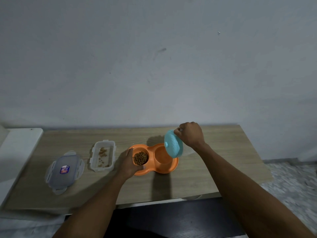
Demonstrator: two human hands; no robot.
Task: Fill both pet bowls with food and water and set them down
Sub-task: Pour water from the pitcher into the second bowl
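An orange double pet bowl sits on the wooden table. Its left cup holds brown kibble; the right cup looks glossy, and I cannot tell whether water is in it. My left hand grips the bowl's left rim. My right hand holds a teal round container tipped on its side over the right cup, its underside facing me.
A clear plastic food box with a few kibble pieces left stands left of the bowl. Its lid lies further left. A white surface borders the table's left side; a wall rises behind.
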